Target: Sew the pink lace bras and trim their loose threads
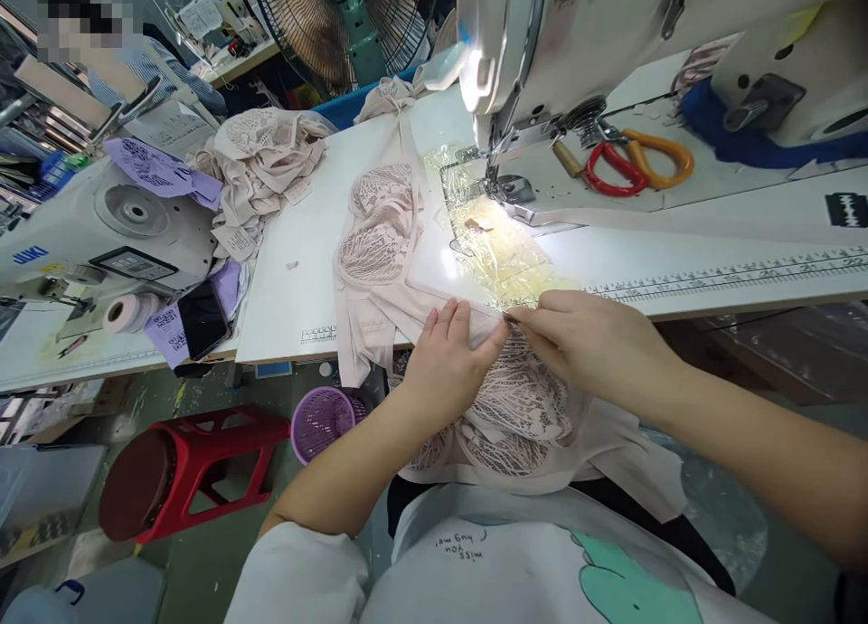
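A beige lace garment (515, 407) hangs from the near edge of the white sewing table (298, 271) onto my lap. My left hand (451, 357) grips a fold of its plain beige fabric at the table edge, fingers curled. My right hand (583, 339) pinches the same fabric edge right beside it, with a small dark metal tip showing between the fingers. Another part of the lace garment (380, 226) lies on the table, left of the sewing machine's lit needle (492, 176).
Red and orange scissors (637, 163) lie behind the needle. A pile of beige garments (261, 167) sits at the table's far left. A second machine (101, 235), a phone (202, 321), a red stool (183, 466) and a purple basket (325, 420) stand to the left. A person sits far left.
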Available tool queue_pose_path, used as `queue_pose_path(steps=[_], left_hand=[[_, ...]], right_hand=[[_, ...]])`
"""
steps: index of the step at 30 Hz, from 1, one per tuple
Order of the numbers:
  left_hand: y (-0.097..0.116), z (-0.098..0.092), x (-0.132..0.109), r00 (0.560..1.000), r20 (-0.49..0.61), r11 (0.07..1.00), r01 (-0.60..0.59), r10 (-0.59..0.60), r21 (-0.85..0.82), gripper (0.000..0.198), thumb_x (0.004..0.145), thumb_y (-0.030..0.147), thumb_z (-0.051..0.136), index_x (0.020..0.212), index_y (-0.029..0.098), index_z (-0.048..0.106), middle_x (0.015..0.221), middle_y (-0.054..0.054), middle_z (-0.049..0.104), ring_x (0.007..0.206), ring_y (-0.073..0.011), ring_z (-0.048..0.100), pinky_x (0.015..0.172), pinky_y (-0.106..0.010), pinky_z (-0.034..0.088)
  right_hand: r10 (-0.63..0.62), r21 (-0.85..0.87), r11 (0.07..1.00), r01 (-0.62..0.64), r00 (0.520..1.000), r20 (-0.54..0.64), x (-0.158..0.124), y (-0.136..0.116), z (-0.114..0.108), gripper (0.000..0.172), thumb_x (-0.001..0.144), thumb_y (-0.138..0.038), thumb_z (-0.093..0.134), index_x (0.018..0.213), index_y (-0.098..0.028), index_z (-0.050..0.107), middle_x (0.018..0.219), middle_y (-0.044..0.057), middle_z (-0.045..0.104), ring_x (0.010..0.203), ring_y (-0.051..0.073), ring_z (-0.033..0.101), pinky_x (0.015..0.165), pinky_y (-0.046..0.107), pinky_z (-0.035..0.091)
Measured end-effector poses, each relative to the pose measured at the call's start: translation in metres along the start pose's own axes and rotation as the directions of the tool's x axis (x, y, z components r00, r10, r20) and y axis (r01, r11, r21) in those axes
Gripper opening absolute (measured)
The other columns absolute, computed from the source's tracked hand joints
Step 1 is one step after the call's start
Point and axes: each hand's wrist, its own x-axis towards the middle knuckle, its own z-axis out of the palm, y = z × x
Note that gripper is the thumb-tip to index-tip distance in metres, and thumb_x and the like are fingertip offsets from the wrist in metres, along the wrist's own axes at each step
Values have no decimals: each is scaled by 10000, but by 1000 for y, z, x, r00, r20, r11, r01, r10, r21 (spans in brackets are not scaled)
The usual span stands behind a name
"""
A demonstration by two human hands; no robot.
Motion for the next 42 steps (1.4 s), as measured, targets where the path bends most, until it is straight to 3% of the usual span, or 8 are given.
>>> queue_pose_path(steps=[5, 10, 14, 22, 26, 32, 42], left_hand=[[0, 1, -1, 1000, -25, 1000, -5, 6, 27, 517, 957, 130, 509, 1455, 266, 479, 1435, -233, 525, 1382, -370, 484, 1074, -561, 454], [0, 0, -1, 1000, -8, 1000, -8, 9, 23, 489, 962, 127, 495, 1437, 246, 506, 1434, -251, 521, 1379, -383, 484, 1075, -565, 451], [0, 0, 0, 1000, 8, 1000, 16, -16, 17, 465, 970, 123, 468, 1413, 246, 535, 1446, -242, 515, 1393, -383, 467, 1097, -575, 425], [4, 1, -1, 999, 20, 999, 45, -45, 19, 468, 967, 122, 467, 1410, 261, 529, 1478, -226, 496, 1402, -355, 464, 1114, -569, 410], [0, -4, 3, 995, 73, 997, 63, -66, 39, 508, 962, 110, 467, 1445, 267, 485, 1504, -232, 466, 1404, -372, 457, 1103, -597, 408], [-18, -16, 16, 965, 215, 987, 141, -153, 72, 555, 961, 129, 466, 1502, 239, 400, 1542, -256, 403, 1430, -399, 407, 1109, -624, 377], [-19, -16, 15, 971, 195, 988, 124, -140, 89, 558, 972, 148, 465, 1500, 313, 389, 1533, -232, 417, 1409, -386, 434, 1086, -632, 382]], right_hand=[[-105, -72, 993, 99, 990, -94, -13, 4, -2, 405, 966, -188, 355, 832, -121, 731, 566, 12, 434, 534, 159, 405, 476, 265, 159], [-122, -34, 992, 118, 981, -148, -16, 7, -11, 369, 979, -192, 400, 870, -111, 742, 583, 12, 467, 544, 152, 462, 480, 248, 220], [-33, 8, 999, 33, 997, -66, -4, 5, -7, 357, 965, -232, 417, 948, -129, 759, 623, 35, 520, 597, 167, 502, 487, 244, 228], [0, -31, 1000, 3, 997, 80, 9, -3, -6, 299, 905, -169, 451, 820, -142, 736, 635, 51, 538, 616, 175, 507, 471, 246, 174], [-32, -42, 999, 33, 999, 2, -4, 2, -12, 346, 940, -201, 422, 860, -145, 754, 606, 41, 521, 573, 170, 494, 450, 250, 166], [76, 21, 997, -74, 987, -145, -5, 9, -7, 376, 959, -264, 421, 993, -163, 782, 648, 54, 573, 593, 175, 514, 465, 252, 234], [40, 16, 999, -40, 999, -20, 27, 4, 6, 409, 957, -246, 378, 1048, -160, 768, 703, 79, 595, 680, 200, 527, 482, 259, 167]])
